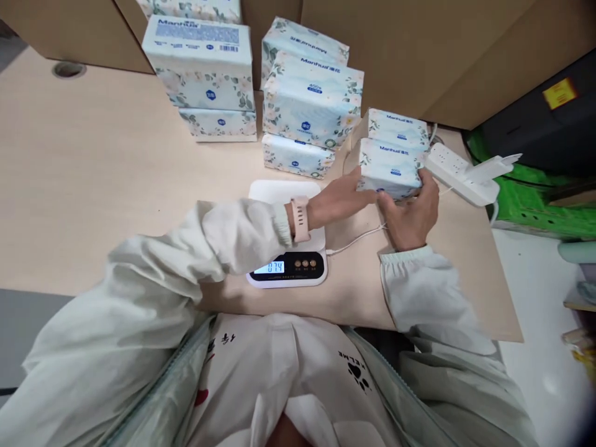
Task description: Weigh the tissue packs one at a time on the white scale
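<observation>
Both my hands are closed round a pack of tissues [391, 166] at the right of the table. My left hand [338, 202], with a pink watch [300, 218] at the wrist, grips its left side. My right hand [414, 208] holds the right side, thumb at the front. Just behind it is another tissue pack [398, 126]. Under my left forearm lies a white digital scale [286, 270], partly hidden by my sleeve, its lit display showing digits. A white cable [356, 239] runs from its right side towards my right hand.
Stacked tissue packs stand at the back left [205, 81] and back middle [311, 99]. Behind them rise cardboard boxes [372, 49]. A white power strip [460, 174] with a plug sits at the right, near a green crate [535, 198]. A cable hole [69, 69] is at the far left.
</observation>
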The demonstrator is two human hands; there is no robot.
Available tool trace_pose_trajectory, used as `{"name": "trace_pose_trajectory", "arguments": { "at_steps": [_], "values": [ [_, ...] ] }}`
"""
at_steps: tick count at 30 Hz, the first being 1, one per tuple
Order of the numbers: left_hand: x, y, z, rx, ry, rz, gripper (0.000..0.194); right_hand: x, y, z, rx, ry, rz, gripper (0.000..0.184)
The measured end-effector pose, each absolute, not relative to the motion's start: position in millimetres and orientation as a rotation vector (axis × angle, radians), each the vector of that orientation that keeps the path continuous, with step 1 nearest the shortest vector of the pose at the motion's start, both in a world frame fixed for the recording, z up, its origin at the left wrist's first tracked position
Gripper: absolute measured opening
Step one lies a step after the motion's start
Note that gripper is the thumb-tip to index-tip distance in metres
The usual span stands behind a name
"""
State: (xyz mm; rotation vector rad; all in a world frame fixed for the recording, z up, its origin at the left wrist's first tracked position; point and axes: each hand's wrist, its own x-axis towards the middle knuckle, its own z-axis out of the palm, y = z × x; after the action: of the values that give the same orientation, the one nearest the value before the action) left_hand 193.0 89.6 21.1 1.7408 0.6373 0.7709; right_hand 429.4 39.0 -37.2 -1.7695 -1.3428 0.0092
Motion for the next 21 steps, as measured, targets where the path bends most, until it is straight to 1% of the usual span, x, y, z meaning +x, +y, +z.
{"name": "trace_pose_trajectory", "arguments": {
  "at_steps": [2,3,6,7,8,9,10,11,12,13,15,16,17,18,19,21],
  "values": [
    [171.6,77.9,33.9,1.693,0.619,0.786,0.039,426.7,46.4,-30.1,-1.822,-1.377,-0.043,0.083],
    [154.6,71.5,43.6,1.697,0.615,0.873,0.034,424.0,46.9,-23.7,-1.832,-1.391,-0.079,0.081],
    [86.3,70.0,73.0,1.735,0.691,1.32,0.008,406.7,35.3,7.3,-1.707,-1.402,-0.151,0.065],
    [60.0,78.6,79.5,1.735,0.755,1.49,0.006,396.9,28.2,20.8,-1.623,-1.38,-0.117,0.057],
    [33.1,91.8,83.4,1.678,0.858,1.702,0.01,384.9,20.4,34.8,-1.53,-1.356,-0.042,0.047],
    [6.3,108.9,84.7,1.609,0.999,1.874,0.009,371.0,13.0,48.7,-1.443,-1.348,0.082,0.039],
    [-19.6,128.6,83.7,1.497,1.184,2.016,0.009,355.4,6.8,61.5,-1.36,-1.365,0.25,0.032],
    [-43.4,149.3,81.0,1.364,1.402,2.061,0.016,338.5,2.9,72.4,-1.28,-1.412,0.445,0.03],
    [-64.3,169.4,77.1,1.223,1.595,1.976,0.032,320.6,2.0,80.8,-1.203,-1.479,0.644,0.032],
    [-81.5,187.9,72.5,1.11,1.674,1.916,0.053,301.9,4.6,86.3,-1.13,-1.557,0.827,0.038],
    [-103.5,217.0,63.0,0.966,1.741,1.743,0.1,262.7,20.2,89.1,-1.009,-1.683,1.088,0.058],
    [-108.6,227.4,58.6,0.921,1.734,1.659,0.117,242.5,32.5,87.7,-0.971,-1.718,1.158,0.07],
    [-110.7,235.3,54.6,0.887,1.72,1.573,0.128,222.3,46.7,85.6,-0.959,-1.734,1.209,0.081],
    [-110.6,241.3,50.9,0.856,1.7,1.496,0.132,202.4,62.0,83.7,-0.979,-1.732,1.254,0.089],
    [-109.4,245.7,47.4,0.834,1.672,1.436,0.131,183.2,77.3,82.7,-1.034,-1.718,1.3,0.095],
    [-106.9,251.7,40.5,0.813,1.605,1.363,0.119,148.5,105.2,84.2,-1.216,-1.663,1.355,0.104]
  ]
}}
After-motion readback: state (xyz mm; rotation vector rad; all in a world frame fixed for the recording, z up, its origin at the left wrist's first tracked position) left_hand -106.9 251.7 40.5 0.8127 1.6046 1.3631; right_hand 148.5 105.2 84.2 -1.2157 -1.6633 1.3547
